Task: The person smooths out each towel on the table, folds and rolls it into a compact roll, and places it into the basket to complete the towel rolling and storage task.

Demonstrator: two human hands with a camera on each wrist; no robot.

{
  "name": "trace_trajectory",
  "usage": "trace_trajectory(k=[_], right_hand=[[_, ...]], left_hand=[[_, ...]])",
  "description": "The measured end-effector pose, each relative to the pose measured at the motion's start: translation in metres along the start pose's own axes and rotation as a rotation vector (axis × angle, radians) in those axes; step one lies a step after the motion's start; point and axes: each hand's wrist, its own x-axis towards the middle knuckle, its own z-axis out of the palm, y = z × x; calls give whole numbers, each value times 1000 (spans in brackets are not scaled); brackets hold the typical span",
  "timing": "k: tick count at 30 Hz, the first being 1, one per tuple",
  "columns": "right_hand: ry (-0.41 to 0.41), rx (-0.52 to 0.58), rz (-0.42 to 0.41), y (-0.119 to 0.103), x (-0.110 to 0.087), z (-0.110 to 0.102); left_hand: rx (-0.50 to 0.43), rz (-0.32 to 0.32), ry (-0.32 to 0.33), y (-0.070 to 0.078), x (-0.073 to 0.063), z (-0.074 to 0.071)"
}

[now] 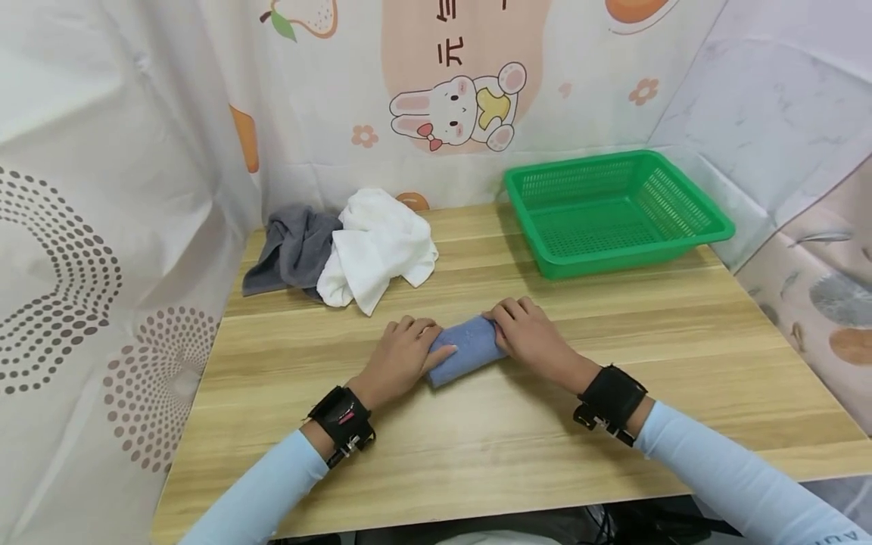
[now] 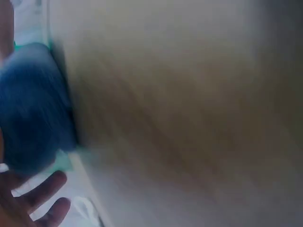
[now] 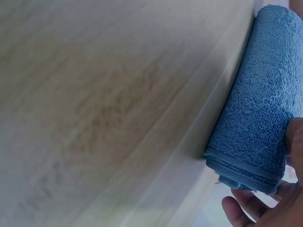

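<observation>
A blue terry towel [image 1: 470, 350], rolled into a short cylinder, lies slantwise on the wooden table between both hands. My left hand [image 1: 400, 353] grips its left end, the thumb stretched along the near side. At the other end my right hand [image 1: 530, 337] holds the roll, fingers bent over its far side. In the right wrist view the towel [image 3: 260, 99] shows its layered end, with fingers [image 3: 246, 203] behind it. The left wrist view is blurred; there the towel [image 2: 35, 109] fills the left edge above the fingers [image 2: 47, 194].
A crumpled grey towel [image 1: 296, 246] and a white towel [image 1: 381, 246] lie touching at the back left of the wooden table [image 1: 477, 462]. The green plastic basket [image 1: 545, 261] stands at the back right. A printed curtain [image 1: 327, 98] hangs behind the table.
</observation>
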Motion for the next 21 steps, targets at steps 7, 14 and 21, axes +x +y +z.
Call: trace_trajectory(k=[7, 14, 21], right_hand=[[-45, -41, 15, -3, 2, -3], [-227, -63, -5, -16, -1, -7], [-336, 107, -87, -17, 0, -11]], left_hand=[[141, 104, -67, 16, -1, -10], [33, 60, -238, 18, 2, -11], [-53, 72, -282, 12, 9, -15]])
